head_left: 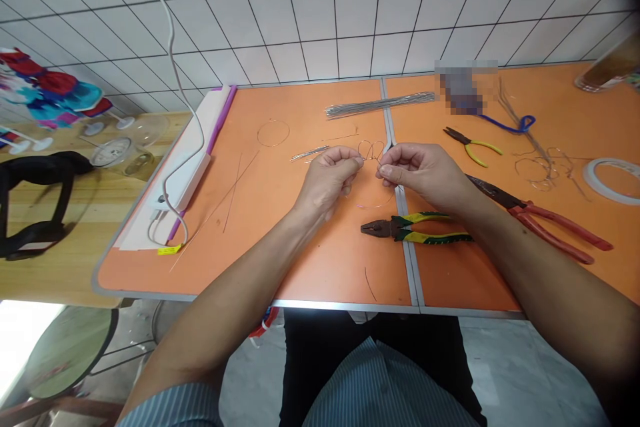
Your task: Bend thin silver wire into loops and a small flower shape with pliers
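Observation:
My left hand and my right hand are both pinched on a thin bent wire, which loops up between them above the orange table. Each hand grips one end, fingers curled. Just below my right hand lie pliers with green-and-yellow handles. Red-handled pliers rest to the right, partly under my right forearm.
A bundle of straight wires lies at the back, a wire ring to the left, small yellow-handled pliers and a tape roll to the right. A white power strip with its cable sits at the table's left edge.

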Available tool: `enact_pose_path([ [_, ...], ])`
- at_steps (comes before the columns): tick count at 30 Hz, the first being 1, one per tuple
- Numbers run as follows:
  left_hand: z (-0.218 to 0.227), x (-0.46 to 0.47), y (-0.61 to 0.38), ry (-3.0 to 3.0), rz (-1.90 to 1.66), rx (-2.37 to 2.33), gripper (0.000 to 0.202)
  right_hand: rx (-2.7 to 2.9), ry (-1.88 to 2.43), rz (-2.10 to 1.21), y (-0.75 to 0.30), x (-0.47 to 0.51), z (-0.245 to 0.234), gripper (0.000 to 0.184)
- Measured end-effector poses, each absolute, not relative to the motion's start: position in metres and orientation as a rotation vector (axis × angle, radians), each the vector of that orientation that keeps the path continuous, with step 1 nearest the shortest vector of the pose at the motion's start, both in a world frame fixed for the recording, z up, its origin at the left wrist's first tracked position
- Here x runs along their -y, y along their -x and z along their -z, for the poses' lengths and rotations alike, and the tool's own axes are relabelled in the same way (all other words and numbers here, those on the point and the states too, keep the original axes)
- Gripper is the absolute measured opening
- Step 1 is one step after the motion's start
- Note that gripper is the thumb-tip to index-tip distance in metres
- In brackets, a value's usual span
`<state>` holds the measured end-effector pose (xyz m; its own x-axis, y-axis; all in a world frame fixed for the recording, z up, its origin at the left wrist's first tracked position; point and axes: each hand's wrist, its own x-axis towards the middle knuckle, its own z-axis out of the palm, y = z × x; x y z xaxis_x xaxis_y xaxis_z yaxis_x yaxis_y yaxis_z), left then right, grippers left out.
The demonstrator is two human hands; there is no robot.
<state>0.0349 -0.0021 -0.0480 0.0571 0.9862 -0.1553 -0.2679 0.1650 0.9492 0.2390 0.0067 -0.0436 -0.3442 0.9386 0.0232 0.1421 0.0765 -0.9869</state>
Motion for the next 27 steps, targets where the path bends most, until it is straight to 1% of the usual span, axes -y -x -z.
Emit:
enact_pose_path([
  [4,0.0514,0.0025,-0.0336,-0.916,-1.134,-1.031,0.012,1.623,1.106,-1.335,-0.2396,-0.0058,0.0415,0.037],
  [10,0.0560,0.0021,-0.0327,-0.937,-1.087,-0.968,0.019,1.654,1.132,-1.344,-0.2377,-0.0047,0.0403,0.032],
  [16,0.0559,0.0023,-0.0346,-0.976,-1.095,-0.979,0.017,1.650,1.101,-1.356,-0.2371,-0.0049,0.0422,0.028],
  [27,0.0571,0.0015,-0.0351,-0.988,-1.156,-0.964,0.011,1.672,1.127,-1.325,-0.2388,-0.0065,0.0439,0.029],
])
